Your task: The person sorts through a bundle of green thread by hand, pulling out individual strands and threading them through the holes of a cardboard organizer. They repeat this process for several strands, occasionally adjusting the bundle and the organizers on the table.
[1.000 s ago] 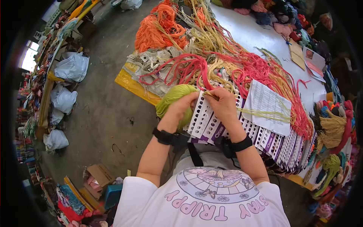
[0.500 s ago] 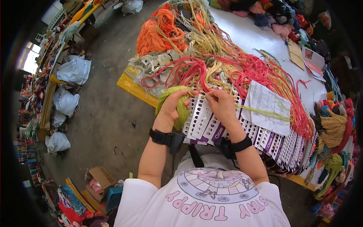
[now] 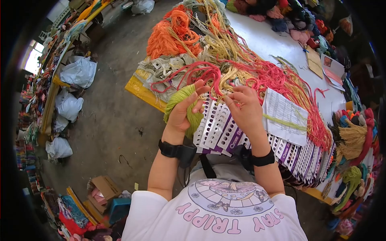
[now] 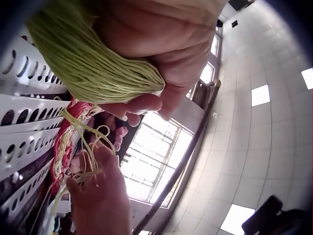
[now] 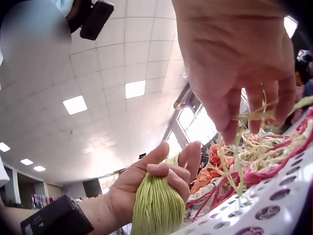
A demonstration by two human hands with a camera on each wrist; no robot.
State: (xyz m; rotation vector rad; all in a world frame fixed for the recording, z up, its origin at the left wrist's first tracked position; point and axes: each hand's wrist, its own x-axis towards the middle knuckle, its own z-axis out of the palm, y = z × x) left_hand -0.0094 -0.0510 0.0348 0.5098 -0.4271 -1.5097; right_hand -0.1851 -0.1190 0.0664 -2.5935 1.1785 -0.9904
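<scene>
A thick light-green yarn hank (image 3: 185, 105) hangs in my left hand (image 3: 183, 110), its fingers curled round the top of it, as the right wrist view shows with the hank (image 5: 159, 205). My right hand (image 3: 247, 110) is just to the right, above the punched white cards (image 3: 219, 122), its fingertips holding thin yellow-green strands (image 4: 88, 142). Those strands run down to the edge of a card, looped and loose in the left wrist view, where the right hand (image 4: 105, 191) shows below the left. Pink-red yarn (image 3: 213, 74) lies just beyond both hands.
Orange yarn (image 3: 173, 34) and tangled pale yarn cover the table's far left. A printed sheet (image 3: 284, 116) with green strands on it lies right of the right hand. More punched cards extend to the right. Coloured yarn bundles (image 3: 354, 132) line the right side.
My right hand has moved slightly right and its fingers have spread more, with strands still at the fingertips. My left fingers have lifted and loosened a little around the green hank.
</scene>
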